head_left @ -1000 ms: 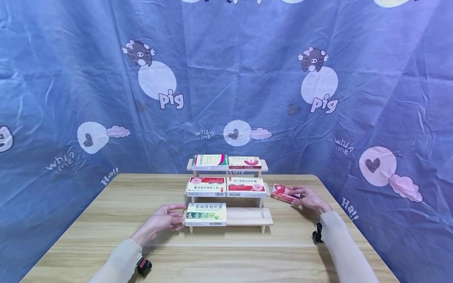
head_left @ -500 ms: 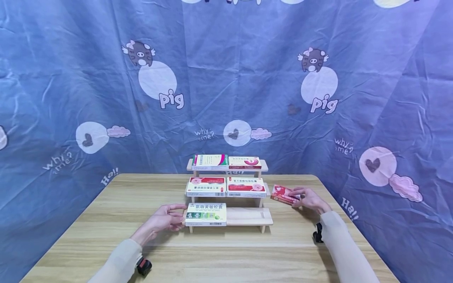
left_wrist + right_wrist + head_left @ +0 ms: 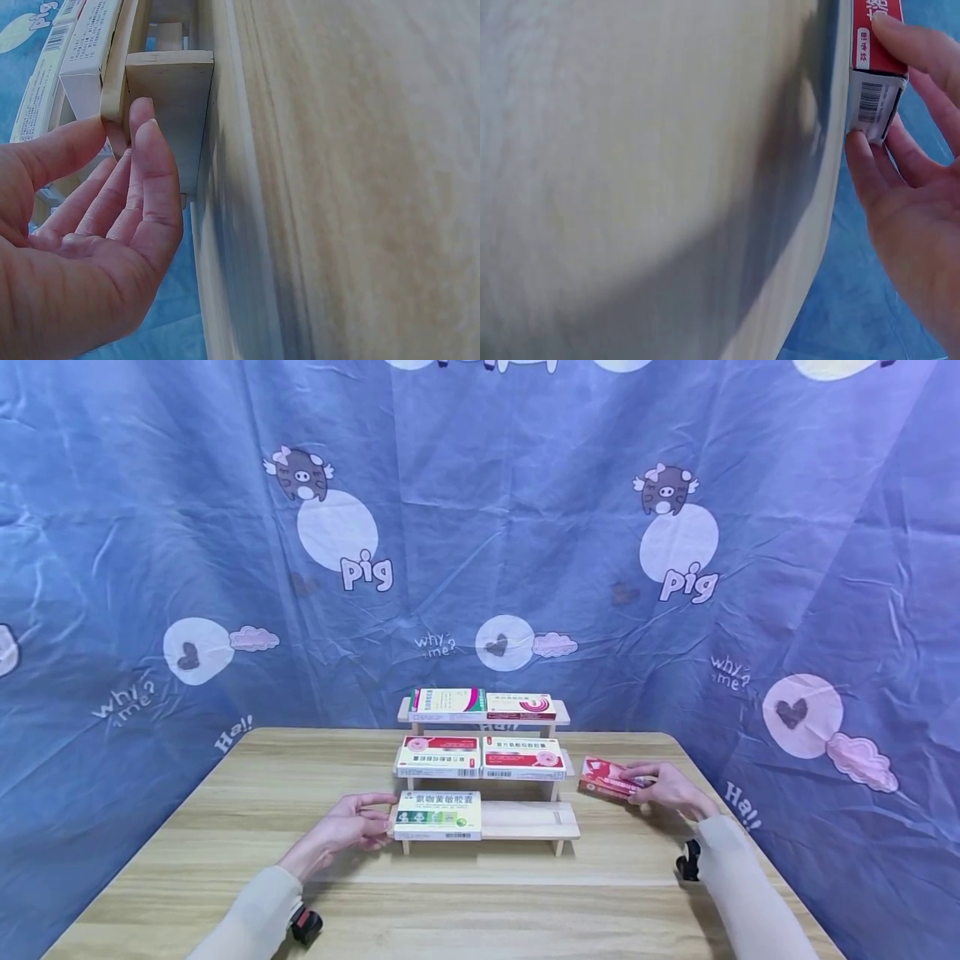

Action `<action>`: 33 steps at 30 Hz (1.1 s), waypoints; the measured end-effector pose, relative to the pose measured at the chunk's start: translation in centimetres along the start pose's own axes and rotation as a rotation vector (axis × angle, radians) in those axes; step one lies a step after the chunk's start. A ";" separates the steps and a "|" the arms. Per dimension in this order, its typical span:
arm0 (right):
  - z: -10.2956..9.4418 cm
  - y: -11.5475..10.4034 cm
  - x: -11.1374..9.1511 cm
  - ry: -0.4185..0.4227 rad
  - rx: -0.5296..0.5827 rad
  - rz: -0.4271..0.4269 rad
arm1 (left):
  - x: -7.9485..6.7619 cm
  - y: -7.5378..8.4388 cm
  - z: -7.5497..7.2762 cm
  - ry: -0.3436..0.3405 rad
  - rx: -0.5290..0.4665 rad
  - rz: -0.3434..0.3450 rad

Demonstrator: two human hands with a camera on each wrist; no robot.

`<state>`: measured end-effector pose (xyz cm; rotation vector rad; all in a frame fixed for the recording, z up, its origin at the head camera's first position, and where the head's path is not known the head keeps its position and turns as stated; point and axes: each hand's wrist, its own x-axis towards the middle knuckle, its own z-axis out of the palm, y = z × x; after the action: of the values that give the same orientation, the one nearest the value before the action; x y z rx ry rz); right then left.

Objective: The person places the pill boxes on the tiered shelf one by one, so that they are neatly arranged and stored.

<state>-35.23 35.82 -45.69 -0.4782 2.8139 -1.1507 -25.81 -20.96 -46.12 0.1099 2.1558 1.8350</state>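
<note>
A three-step wooden display stand (image 3: 528, 817) stands on the table. My left hand (image 3: 348, 825) pinches the left end of its lowest shelf (image 3: 114, 94), thumb above and fingers below. Next to that hand lies a white and green medicine box (image 3: 437, 816) on the lowest shelf. At the stand's right, my right hand (image 3: 670, 787) holds a red medicine box (image 3: 603, 777) by its right end, low over the table. In the right wrist view the thumb presses the red face while fingers lie under the barcode end (image 3: 871, 103). Whether the box touches the table I cannot tell.
Two red and white boxes, left (image 3: 437, 757) and right (image 3: 523, 757), fill the middle shelf. On the top shelf sit a green and magenta box (image 3: 447, 702) and a white and dark red box (image 3: 519, 705). A blue printed curtain (image 3: 450, 527) hangs behind the wooden table (image 3: 450, 918).
The right hand has moved slightly right and toward me, and the red medicine box has shifted with it. My left hand stays on the stand's shelf end.
</note>
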 end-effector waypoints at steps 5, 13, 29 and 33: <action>-0.6 -0.2 -0.4 -0.036 0.000 -0.053 | 0.0 0.0 0.0 -0.005 -0.006 -0.001; -1.4 -0.9 -1.9 -0.141 0.091 -0.110 | 0.1 0.0 0.0 -0.005 -0.008 0.003; -1.3 -2.4 -3.4 -0.325 0.223 -0.278 | 0.1 -0.2 0.0 -0.007 -0.003 0.007; -0.8 -2.8 -3.5 -0.362 0.247 -0.317 | 0.1 -0.2 0.0 -0.003 -0.004 0.008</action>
<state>-31.31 35.51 -43.38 -1.0193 2.3061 -1.2865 -25.86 -20.94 -46.29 0.1206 2.1531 1.8419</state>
